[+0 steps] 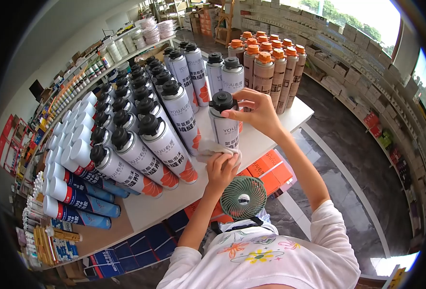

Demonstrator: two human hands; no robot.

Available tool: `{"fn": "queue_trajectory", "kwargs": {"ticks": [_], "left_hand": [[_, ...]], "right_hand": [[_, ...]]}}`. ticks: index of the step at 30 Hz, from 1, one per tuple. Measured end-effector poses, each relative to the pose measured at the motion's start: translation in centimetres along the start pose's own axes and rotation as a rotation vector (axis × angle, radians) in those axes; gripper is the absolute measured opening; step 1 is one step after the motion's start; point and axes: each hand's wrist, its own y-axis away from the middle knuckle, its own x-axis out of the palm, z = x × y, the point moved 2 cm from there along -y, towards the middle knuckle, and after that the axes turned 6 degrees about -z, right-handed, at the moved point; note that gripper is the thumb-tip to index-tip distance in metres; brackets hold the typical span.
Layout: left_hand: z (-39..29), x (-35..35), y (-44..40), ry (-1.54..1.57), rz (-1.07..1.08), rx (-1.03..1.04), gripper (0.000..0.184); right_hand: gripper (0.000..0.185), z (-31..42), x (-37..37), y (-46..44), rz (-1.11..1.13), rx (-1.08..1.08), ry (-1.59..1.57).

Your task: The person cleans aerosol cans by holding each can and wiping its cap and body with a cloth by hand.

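A white foam sealant can point(228, 126) with a black cap stands upright near the table's front edge. My right hand point(255, 110) grips it at the cap, thumb and fingers on either side. In my left hand point(222, 168) is a grey-white cloth point(212, 150), pressed against the can's lower part and hiding some of its label. Two similar cans point(232, 74) stand just behind. To the left, rows of the same black-capped cans point(167, 149) fill much of the tabletop.
Brown cans with orange caps point(263, 70) stand at the table's right end. White-capped blue cans point(85, 200) are at the left. A green fan point(244, 197) hangs at my chest. Orange boxes point(270, 171) sit below the white table point(297, 113). Stocked shelves point(357, 82) line the wall.
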Motion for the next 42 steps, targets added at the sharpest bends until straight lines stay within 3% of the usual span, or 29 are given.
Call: {"fn": "queue_trajectory", "kwargs": {"ticks": [4,11,16,18,22,28,30,31,34,38,42], "left_hand": [[0.1,0.0,0.8,0.029,0.173,-0.042,0.045],[-0.5,0.1,-8.5,0.049,-0.084,-0.102,0.044],[-0.4,1.0,-1.9,-0.002,-0.019,0.029,0.036],[-0.3,1.3,2.0,0.017,0.169,0.034,0.043],[-0.5,0.4,2.7,0.064,0.225,-0.065,0.041],[-0.7,-1.9,1.5,0.151,0.233,-0.195,0.046],[-1.3,-3.3,0.8,0.141,0.197,-0.206,0.046],[-1.6,-4.3,0.4,0.153,0.165,-0.230,0.045],[-1.7,-6.3,0.2,0.138,0.097,-0.244,0.042],[-2.1,-8.6,-0.3,0.111,-0.024,-0.335,0.033],[-2.8,-10.4,-1.4,0.091,-0.081,-0.415,0.030]], "right_hand": [[0.043,0.6,0.7,0.7,-0.139,0.043,0.090],[0.048,1.3,2.1,1.0,-0.268,-0.075,0.243],[0.053,1.0,2.6,1.3,-0.303,-0.095,0.237],[0.054,1.1,2.9,1.7,-0.342,-0.108,0.294],[0.047,1.0,3.5,2.0,-0.416,-0.077,0.299],[0.054,-0.2,2.5,2.9,-0.326,-0.045,0.154],[0.069,-1.3,2.3,4.7,-0.271,-0.068,0.068],[0.086,-1.8,2.0,5.9,-0.150,0.074,0.084],[0.093,-8.0,2.7,9.8,-0.011,0.123,0.104],[0.095,-12.4,4.5,13.0,0.058,0.215,0.171],[0.083,-15.1,6.0,14.0,0.157,0.418,0.004]]}}
